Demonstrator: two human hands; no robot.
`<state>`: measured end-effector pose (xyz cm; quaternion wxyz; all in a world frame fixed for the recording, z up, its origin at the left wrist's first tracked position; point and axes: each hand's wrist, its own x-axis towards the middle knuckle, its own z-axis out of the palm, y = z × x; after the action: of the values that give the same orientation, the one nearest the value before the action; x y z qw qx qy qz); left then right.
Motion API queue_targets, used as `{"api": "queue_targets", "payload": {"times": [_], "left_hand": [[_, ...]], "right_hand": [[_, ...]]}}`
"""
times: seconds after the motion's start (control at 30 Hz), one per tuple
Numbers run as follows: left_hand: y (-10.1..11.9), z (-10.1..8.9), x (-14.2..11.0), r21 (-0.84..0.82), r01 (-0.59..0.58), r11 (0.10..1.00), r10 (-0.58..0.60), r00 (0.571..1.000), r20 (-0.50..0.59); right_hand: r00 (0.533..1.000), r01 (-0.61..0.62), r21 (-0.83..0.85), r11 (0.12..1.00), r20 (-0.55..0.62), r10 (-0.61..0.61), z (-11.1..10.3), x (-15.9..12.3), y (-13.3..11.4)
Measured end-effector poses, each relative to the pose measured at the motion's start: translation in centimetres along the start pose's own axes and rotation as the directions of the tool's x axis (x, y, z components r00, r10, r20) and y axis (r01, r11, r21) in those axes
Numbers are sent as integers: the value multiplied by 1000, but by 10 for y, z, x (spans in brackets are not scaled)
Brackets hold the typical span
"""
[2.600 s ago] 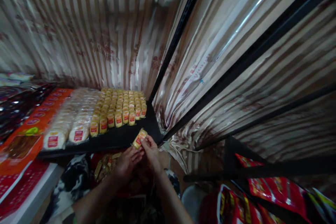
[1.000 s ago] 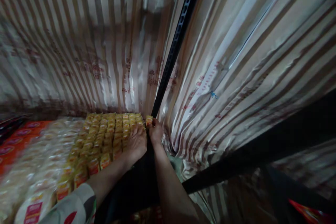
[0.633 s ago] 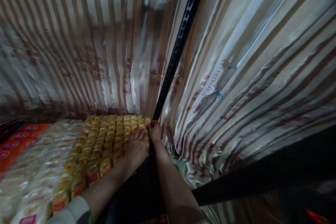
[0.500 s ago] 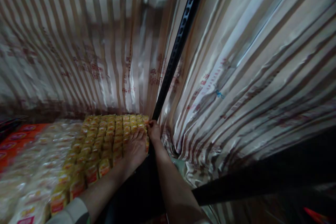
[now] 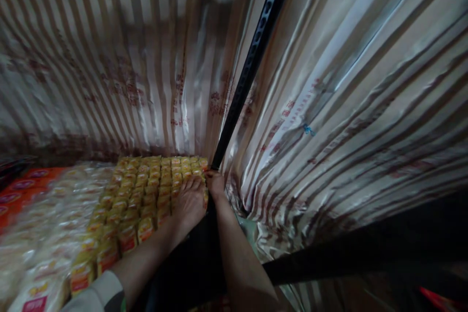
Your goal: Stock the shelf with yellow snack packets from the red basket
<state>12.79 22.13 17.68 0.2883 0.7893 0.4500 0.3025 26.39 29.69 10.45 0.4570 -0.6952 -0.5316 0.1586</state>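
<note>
Rows of small yellow packets (image 5: 141,180) with red labels stand tightly packed on a dark shelf. My left hand (image 5: 190,199) lies flat on the right-hand rows, fingers stretched toward the back. Beside the back right corner of the packets is my right hand (image 5: 215,183), close to the foot of a black slotted post (image 5: 239,92). Its fingers are bent in against the end packets. Whether a packet is between them is hidden.
Clear-wrapped white packages (image 5: 54,234) fill the shelf to the left, with orange boxes (image 5: 27,190) beyond them. Striped plastic sheeting (image 5: 157,58) hangs behind and to the right. A dark beam (image 5: 365,248) crosses the lower right.
The view has shifted slightly. My left hand stays flat on the packets, and my right hand remains by the post with only a slight change in its pose.
</note>
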Motion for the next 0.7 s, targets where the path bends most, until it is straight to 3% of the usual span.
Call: {"api": "queue_targets", "payload": {"times": [0.27, 0.43, 0.57, 0.7], "left_hand": [[2, 0, -1, 44, -14, 999, 14, 1000, 4], [16, -3, -16, 22, -53, 998, 54, 997, -54], [32, -6, -55, 43, -127, 991, 129, 989, -68], [34, -1, -120, -10, -216, 976, 216, 976, -1]], "right_hand": [[1000, -14, 69, 997, 20, 12, -7, -4, -6], [998, -58, 64, 996, -36, 60, -29, -16, -21], [991, -70, 99, 993, -107, 81, -52, -53, -37], [983, -42, 348, 936, -151, 101, -70, -128, -53]]}}
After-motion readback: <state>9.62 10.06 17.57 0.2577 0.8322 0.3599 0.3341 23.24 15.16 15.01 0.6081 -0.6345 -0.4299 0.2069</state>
